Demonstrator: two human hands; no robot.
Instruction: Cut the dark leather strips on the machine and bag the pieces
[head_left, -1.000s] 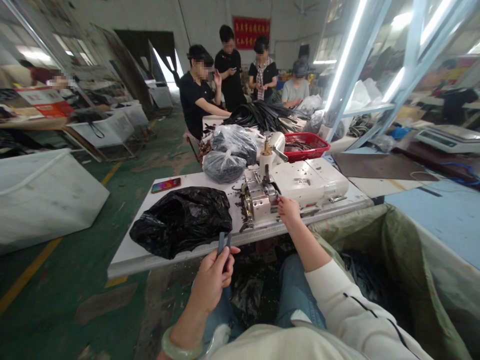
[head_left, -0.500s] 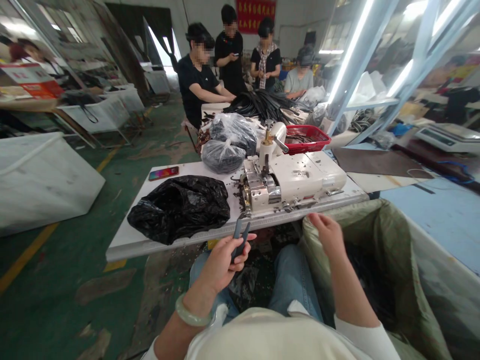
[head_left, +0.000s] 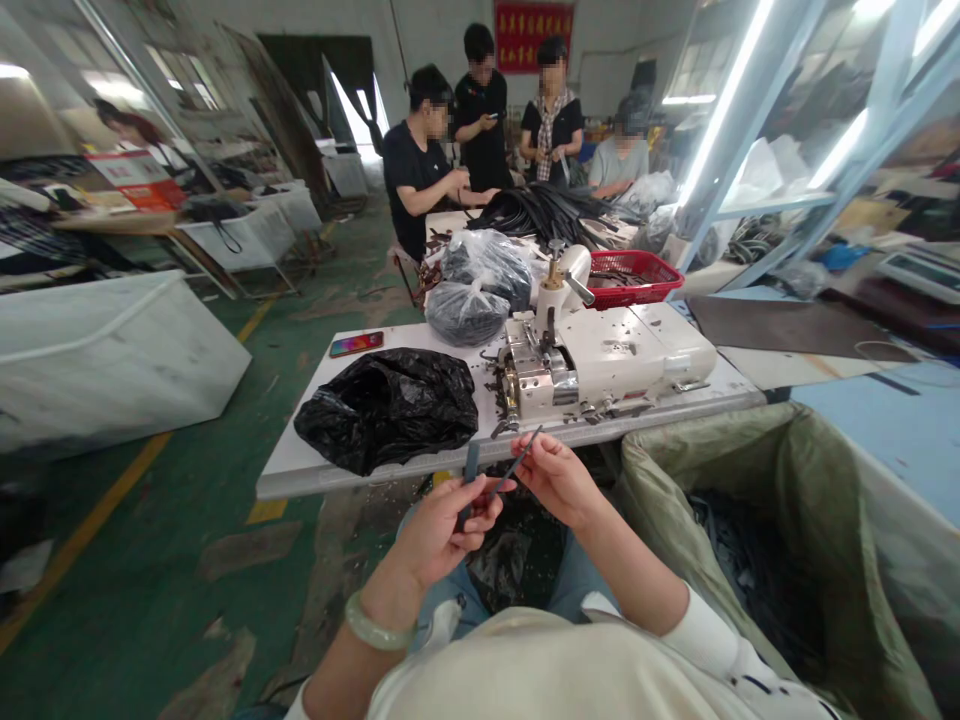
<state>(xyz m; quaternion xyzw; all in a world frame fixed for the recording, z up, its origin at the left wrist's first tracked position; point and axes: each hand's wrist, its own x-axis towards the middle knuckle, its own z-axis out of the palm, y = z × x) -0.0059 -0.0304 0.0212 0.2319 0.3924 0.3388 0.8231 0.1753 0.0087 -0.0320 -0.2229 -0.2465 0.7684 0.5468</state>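
Now the right hand (head_left: 556, 482) has moved, seemingly pinching a strip (head_left: 517, 465).

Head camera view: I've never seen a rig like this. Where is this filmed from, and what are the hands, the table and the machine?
The camera sits on the person's head, looking forward and down, so the two bare hands at the bottom are that person's own. The left hand, wearing a pale green bangle, holds a dark strip. The right hand pinches a thin dark strip. Ahead, a white table bears a white industrial machine, a black plastic bag, clear bags of dark pieces and a phone. To the right stands a sack-lined bin of dark strips. Other people stand beyond the table.
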